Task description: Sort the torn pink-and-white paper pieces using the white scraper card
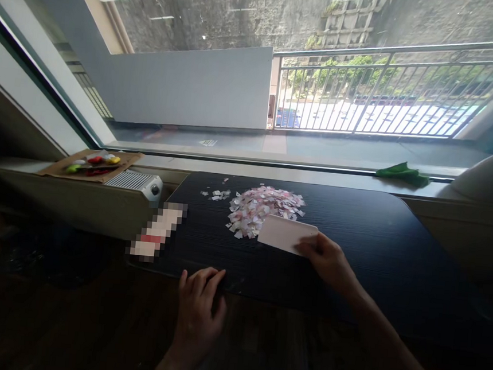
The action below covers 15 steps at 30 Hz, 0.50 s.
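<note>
A heap of small torn paper pieces (257,206), white and pinkish, lies on the black table (355,223). My right hand (324,252) grips a pale flat card (288,233) by its right end. The card's left end is at the heap's lower right side and hides part of it. A few loose paper scraps (219,195) lie left of the heap. My left hand (202,299) is at the table's front edge, holding nothing, with its fingers stretched out and apart. A blurred-out pale strip with a red band (158,232) is at the table's left end.
Behind the table runs a window sill (175,162) with a large window above it. A green cloth-like item (404,174) lies on the sill at right. To the left are a white slatted device with a knob (136,184) and a brown board (64,166) bearing colourful items.
</note>
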Motion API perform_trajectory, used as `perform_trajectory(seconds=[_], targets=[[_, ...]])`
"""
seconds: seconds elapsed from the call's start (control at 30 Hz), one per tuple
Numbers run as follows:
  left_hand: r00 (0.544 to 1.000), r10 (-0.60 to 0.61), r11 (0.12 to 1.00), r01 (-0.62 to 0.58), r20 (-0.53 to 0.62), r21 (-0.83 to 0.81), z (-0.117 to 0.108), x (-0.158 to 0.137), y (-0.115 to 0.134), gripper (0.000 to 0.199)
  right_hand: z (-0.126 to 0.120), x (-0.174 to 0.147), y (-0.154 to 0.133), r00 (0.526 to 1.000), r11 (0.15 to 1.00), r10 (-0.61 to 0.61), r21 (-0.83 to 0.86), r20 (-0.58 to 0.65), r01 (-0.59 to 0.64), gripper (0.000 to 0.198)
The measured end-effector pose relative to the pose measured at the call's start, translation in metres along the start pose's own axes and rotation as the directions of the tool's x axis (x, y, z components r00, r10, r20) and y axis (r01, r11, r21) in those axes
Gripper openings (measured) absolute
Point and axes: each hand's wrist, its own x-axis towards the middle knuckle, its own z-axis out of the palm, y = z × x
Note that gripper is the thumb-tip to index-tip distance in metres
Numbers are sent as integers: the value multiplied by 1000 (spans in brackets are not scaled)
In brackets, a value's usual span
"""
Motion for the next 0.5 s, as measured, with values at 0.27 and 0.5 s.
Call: perform_trajectory(seconds=[0.27,0.5], targets=[[1000,-24,999,24,9,-29,-3,1,4,43,-6,-15,-14,976,999,46,-30,214,-41,18],[1000,-23,999,23,1,-38,-4,2,5,41,-2,-33,-23,944,995,96,-3,317,-100,14]])
